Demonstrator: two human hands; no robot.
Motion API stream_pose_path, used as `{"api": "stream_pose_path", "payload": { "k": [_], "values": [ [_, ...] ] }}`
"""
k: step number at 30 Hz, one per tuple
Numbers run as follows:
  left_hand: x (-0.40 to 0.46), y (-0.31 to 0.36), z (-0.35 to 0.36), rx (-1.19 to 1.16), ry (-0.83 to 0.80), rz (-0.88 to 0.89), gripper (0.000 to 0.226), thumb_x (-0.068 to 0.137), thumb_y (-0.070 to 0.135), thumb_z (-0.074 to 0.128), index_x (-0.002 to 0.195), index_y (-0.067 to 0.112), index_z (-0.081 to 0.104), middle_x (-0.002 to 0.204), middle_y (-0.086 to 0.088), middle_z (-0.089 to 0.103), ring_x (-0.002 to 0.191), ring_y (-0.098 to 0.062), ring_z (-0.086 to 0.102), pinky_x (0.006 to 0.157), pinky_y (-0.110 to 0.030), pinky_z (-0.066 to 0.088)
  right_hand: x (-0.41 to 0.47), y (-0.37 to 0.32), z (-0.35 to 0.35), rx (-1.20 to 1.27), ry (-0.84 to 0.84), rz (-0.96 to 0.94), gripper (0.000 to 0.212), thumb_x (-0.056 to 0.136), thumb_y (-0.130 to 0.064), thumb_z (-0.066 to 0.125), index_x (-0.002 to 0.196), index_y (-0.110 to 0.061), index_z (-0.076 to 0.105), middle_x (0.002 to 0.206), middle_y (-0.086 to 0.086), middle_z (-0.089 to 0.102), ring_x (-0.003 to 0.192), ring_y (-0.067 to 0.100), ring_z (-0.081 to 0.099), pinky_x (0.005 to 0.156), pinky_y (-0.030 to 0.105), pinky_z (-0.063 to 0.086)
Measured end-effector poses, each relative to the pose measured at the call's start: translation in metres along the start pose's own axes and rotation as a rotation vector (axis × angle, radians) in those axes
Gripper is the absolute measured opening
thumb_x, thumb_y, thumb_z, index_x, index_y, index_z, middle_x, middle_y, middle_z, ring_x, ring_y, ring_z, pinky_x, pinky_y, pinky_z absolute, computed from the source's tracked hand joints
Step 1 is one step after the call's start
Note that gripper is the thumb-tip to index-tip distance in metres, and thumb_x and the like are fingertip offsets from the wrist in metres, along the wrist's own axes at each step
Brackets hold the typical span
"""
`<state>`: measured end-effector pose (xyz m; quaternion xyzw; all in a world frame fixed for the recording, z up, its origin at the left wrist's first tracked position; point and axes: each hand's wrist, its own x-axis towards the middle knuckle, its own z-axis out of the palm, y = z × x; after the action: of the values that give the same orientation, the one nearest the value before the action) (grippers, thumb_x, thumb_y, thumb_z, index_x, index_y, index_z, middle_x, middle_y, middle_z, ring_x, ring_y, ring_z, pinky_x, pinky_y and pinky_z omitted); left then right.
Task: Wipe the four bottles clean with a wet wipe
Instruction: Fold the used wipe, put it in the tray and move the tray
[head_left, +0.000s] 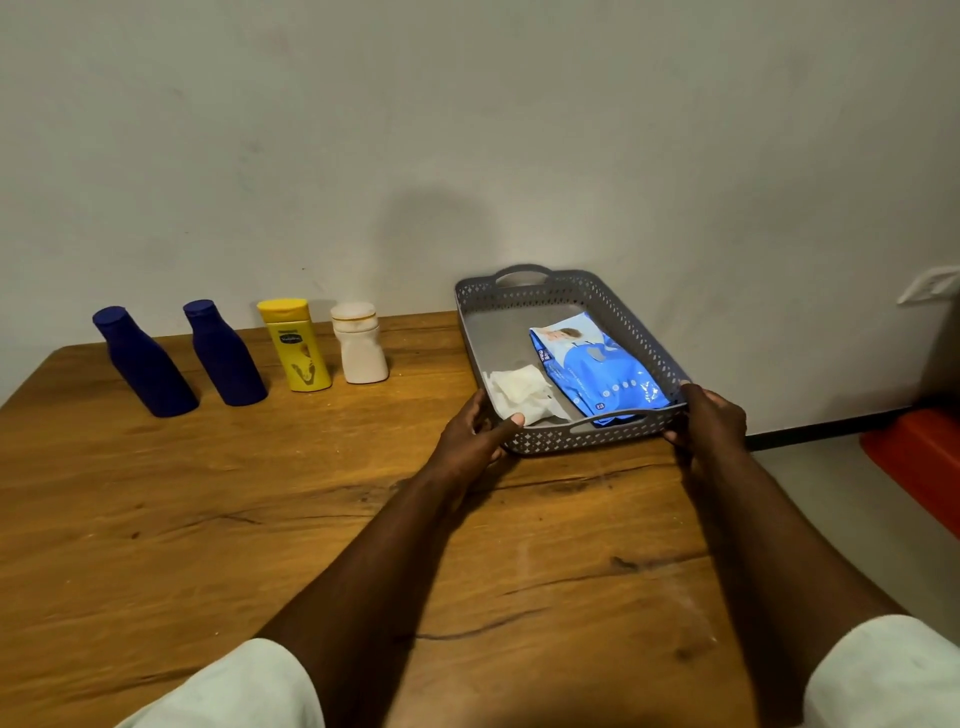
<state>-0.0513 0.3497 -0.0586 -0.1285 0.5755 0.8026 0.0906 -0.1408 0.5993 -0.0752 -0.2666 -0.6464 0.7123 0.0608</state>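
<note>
Along the back of the wooden table (260, 519) stand a dark blue bottle (143, 364), a second dark blue bottle (223, 356), a yellow bottle (296, 345) and a white bottle (359, 345), all upright. To their right is a grey perforated tray (613, 299). Inside it lie a crumpled white wet wipe (522, 392) and a blue wipes pack (597, 369). My left hand (475, 434) grips the tray's near left corner, thumb over the rim. My right hand (709, 421) grips the near right corner.
A plain wall rises just behind the table. An orange-red object (919, 457) sits on the floor to the right, past the table's right edge. A white wall fitting (932, 283) shows at the far right.
</note>
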Motion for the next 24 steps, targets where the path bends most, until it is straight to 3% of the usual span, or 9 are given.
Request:
{"api": "stream_pose_path", "payload": {
  "k": [6, 12, 17, 24],
  "values": [
    [0.0015, -0.0048, -0.0006, -0.041, -0.013, -0.019, 0.067, 0.088, 0.01, 0.061, 0.146, 0.029, 0.032, 0.128, -0.005, 0.054, 0.097, -0.02, 0.067, 0.066, -0.024, 0.057, 0.002, 0.0022, -0.0018, 0.026, -0.017, 0.012, 0.023, 0.089, -0.029, 0.062, 0.106, -0.014, 0.065, 0.1, 0.009, 0.068, 0.091, 0.021, 0.066, 0.072, 0.033, 0.057],
    [0.0029, -0.0057, -0.0023, -0.015, -0.016, -0.019, 0.071, 0.087, 0.012, 0.062, 0.148, 0.028, 0.029, 0.141, -0.011, 0.046, 0.101, -0.022, 0.064, 0.067, -0.026, 0.058, 0.0, 0.0019, -0.001, 0.041, -0.005, 0.019, 0.023, 0.086, -0.03, 0.064, 0.103, -0.015, 0.066, 0.1, 0.009, 0.069, 0.089, 0.021, 0.067, 0.061, 0.028, 0.054],
    [0.0029, -0.007, -0.005, 0.023, -0.045, -0.013, 0.074, 0.087, 0.012, 0.063, 0.148, 0.03, 0.027, 0.144, -0.011, 0.043, 0.106, -0.024, 0.061, 0.066, -0.024, 0.057, -0.0037, 0.0004, -0.001, 0.041, -0.009, 0.03, 0.012, 0.085, -0.032, 0.064, 0.083, -0.021, 0.065, 0.093, 0.007, 0.07, 0.084, 0.02, 0.067, 0.06, 0.028, 0.053],
    [-0.0006, -0.0022, -0.0018, 0.095, -0.06, 0.014, 0.069, 0.09, 0.01, 0.058, 0.148, 0.029, 0.026, 0.144, -0.008, 0.043, 0.096, -0.015, 0.061, 0.057, -0.013, 0.052, -0.0077, -0.0017, -0.0031, 0.043, -0.029, 0.029, 0.021, 0.086, -0.032, 0.061, 0.097, -0.015, 0.066, 0.093, 0.005, 0.069, 0.083, 0.017, 0.066, 0.059, 0.028, 0.051]
  ]
}}
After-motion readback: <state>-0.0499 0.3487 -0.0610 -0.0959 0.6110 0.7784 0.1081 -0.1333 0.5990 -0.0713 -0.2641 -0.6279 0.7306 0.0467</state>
